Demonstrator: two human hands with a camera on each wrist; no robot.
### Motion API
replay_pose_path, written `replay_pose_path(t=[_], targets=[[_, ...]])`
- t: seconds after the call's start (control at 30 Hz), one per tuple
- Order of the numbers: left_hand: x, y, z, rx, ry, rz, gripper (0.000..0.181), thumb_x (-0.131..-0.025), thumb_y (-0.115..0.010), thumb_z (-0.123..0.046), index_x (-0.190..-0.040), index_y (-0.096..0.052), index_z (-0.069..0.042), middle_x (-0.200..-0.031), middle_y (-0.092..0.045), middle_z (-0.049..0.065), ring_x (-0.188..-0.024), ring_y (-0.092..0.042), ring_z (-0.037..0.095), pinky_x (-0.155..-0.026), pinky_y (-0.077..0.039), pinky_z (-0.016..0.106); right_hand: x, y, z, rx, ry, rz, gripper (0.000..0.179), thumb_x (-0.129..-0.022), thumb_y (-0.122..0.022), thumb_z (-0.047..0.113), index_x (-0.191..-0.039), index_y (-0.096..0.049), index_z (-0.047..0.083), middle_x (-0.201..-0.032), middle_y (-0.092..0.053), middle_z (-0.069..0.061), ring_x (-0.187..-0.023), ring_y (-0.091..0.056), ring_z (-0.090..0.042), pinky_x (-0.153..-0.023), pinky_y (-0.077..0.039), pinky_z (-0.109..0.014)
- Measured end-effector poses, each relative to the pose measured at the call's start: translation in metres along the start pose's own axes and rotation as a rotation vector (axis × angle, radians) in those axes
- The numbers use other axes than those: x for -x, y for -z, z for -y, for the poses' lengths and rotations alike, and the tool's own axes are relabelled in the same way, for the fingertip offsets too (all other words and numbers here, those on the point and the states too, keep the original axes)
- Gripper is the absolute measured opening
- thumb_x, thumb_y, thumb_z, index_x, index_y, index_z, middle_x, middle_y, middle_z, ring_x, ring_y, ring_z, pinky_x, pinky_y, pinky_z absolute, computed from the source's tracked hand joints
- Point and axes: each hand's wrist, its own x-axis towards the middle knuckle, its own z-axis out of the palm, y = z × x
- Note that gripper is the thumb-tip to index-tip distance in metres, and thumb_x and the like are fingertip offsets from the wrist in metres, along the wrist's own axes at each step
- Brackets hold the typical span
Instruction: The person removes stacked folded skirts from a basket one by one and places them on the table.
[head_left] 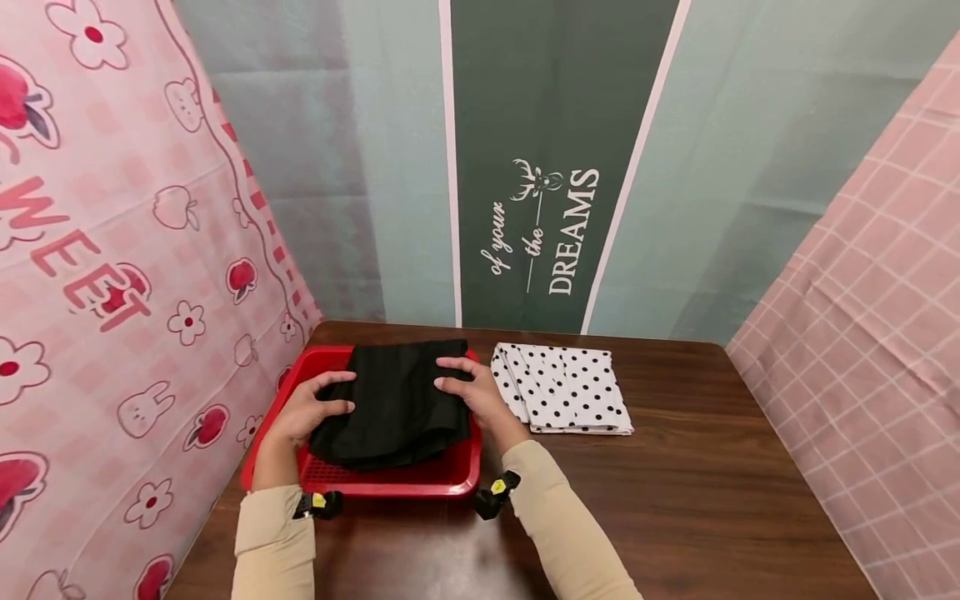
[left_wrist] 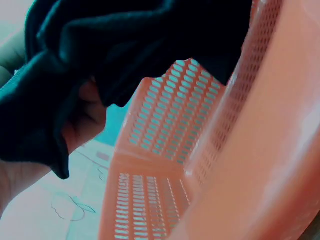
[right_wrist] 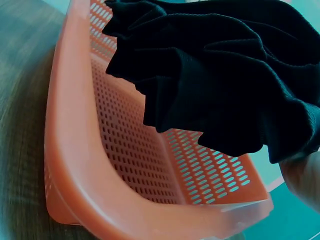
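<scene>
A folded black cloth (head_left: pixel 401 404) is held between both hands over a red plastic basket (head_left: pixel 390 483). My left hand (head_left: pixel 307 408) grips its left edge, and my right hand (head_left: pixel 480 390) grips the right edge near the upper corner. Layered folds of the black cloth (right_wrist: pixel 210 85) hang above the basket's perforated floor in the right wrist view. Seen from the left wrist, part of the left hand (left_wrist: pixel 87 117) shows behind the drooping cloth (left_wrist: pixel 115 45); the fingers under the fabric are mostly hidden.
A folded white cloth with black polka dots (head_left: pixel 566 390) lies on the brown wooden table (head_left: pixel 697 467), just right of the basket. Printed pink curtains (head_left: pixel 112 250) rise at the left, with a checked pink one (head_left: pixel 877 275) at the right and a green-blue backdrop (head_left: pixel 405 167) behind.
</scene>
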Motion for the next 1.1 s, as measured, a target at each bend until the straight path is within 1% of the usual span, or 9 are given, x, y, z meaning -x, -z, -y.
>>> replay_pose_path(t=[0.13, 0.3, 0.43, 0.53, 0.63, 0.73, 0.83, 0.93, 1.1], targets=[[0.008, -0.008, -0.005, 0.044, -0.039, -0.045, 0.052, -0.08, -0.068, 0.002, -0.129, -0.05, 0.001, -0.122, -0.044, 0.018, -0.091, -0.054, 0.024, -0.069, -0.053, 0.033, 0.004, 0.003, 0.006, -0.02, 0.012, 0.017, 0.036, -0.079, -0.071, 0.005, -0.114, -0.064, 0.003, -0.108, -0.061, -0.013, -0.078, -0.064, -0.019, -0.07, -0.053, -0.033], [0.016, -0.018, -0.006, 0.101, -0.047, -0.069, 0.053, -0.08, -0.069, 0.001, -0.13, -0.049, 0.001, -0.122, -0.046, 0.017, -0.095, -0.053, 0.024, -0.073, -0.052, 0.033, 0.01, 0.005, 0.014, -0.039, -0.014, -0.012, 0.04, -0.079, -0.07, 0.001, -0.117, -0.061, -0.002, -0.109, -0.059, -0.015, -0.077, -0.064, -0.019, -0.068, -0.053, -0.033], [0.021, -0.022, -0.004, 0.058, -0.049, -0.118, 0.052, -0.081, -0.07, -0.003, -0.13, -0.051, -0.001, -0.126, -0.045, 0.016, -0.102, -0.047, 0.025, -0.077, -0.049, 0.027, 0.013, 0.004, 0.017, -0.02, -0.01, -0.007, 0.042, -0.08, -0.069, 0.0, -0.12, -0.058, -0.005, -0.113, -0.058, -0.015, -0.078, -0.064, -0.018, -0.07, -0.053, -0.031], [0.025, -0.023, -0.002, 0.026, -0.042, -0.157, 0.052, -0.082, -0.07, -0.005, -0.131, -0.05, -0.002, -0.132, -0.042, 0.013, -0.108, -0.041, 0.025, -0.079, -0.046, 0.022, 0.014, 0.003, 0.015, -0.003, -0.012, -0.004, 0.041, -0.08, -0.07, 0.001, -0.119, -0.06, -0.003, -0.113, -0.058, -0.013, -0.079, -0.064, -0.018, -0.071, -0.052, -0.031], [0.028, -0.022, -0.001, 0.033, -0.028, -0.176, 0.053, -0.083, -0.069, -0.004, -0.132, -0.049, -0.001, -0.136, -0.039, 0.012, -0.112, -0.037, 0.024, -0.079, -0.045, 0.02, 0.015, 0.002, 0.012, 0.003, -0.013, -0.007, 0.039, -0.079, -0.071, 0.002, -0.117, -0.062, -0.001, -0.112, -0.059, -0.012, -0.079, -0.064, -0.018, -0.071, -0.052, -0.031], [0.028, -0.024, -0.002, 0.061, -0.022, -0.179, 0.053, -0.082, -0.069, -0.003, -0.132, -0.049, 0.0, -0.136, -0.039, 0.012, -0.112, -0.039, 0.024, -0.079, -0.046, 0.021, 0.015, 0.003, 0.012, 0.004, -0.011, -0.008, 0.04, -0.079, -0.071, 0.002, -0.118, -0.062, -0.002, -0.112, -0.059, -0.013, -0.079, -0.064, -0.018, -0.07, -0.053, -0.031], [0.029, -0.033, -0.003, 0.103, -0.02, -0.191, 0.054, -0.081, -0.071, -0.004, -0.131, -0.05, -0.001, -0.134, -0.042, 0.012, -0.107, -0.045, 0.023, -0.078, -0.049, 0.025, 0.02, 0.007, 0.017, 0.001, -0.019, 0.01, 0.043, -0.079, -0.069, 0.0, -0.12, -0.058, -0.005, -0.112, -0.058, -0.013, -0.08, -0.064, -0.019, -0.07, -0.053, -0.032], [0.033, -0.044, -0.003, 0.144, -0.021, -0.21, 0.053, -0.08, -0.073, -0.006, -0.129, -0.053, -0.004, -0.13, -0.045, 0.009, -0.103, -0.048, 0.023, -0.076, -0.051, 0.028, 0.027, 0.014, 0.023, 0.051, -0.002, 0.022, 0.043, -0.08, -0.07, 0.0, -0.121, -0.058, -0.005, -0.115, -0.057, -0.014, -0.084, -0.063, -0.019, -0.071, -0.052, -0.033], [0.04, -0.059, -0.007, 0.142, -0.041, -0.233, 0.051, -0.079, -0.073, -0.006, -0.126, -0.056, -0.005, -0.128, -0.047, 0.007, -0.108, -0.043, 0.023, -0.079, -0.048, 0.026, 0.038, 0.03, 0.025, 0.13, 0.048, 0.018, 0.041, -0.078, -0.073, 0.003, -0.117, -0.062, -0.001, -0.122, -0.055, -0.014, -0.098, -0.058, -0.022, -0.076, -0.051, -0.032]])
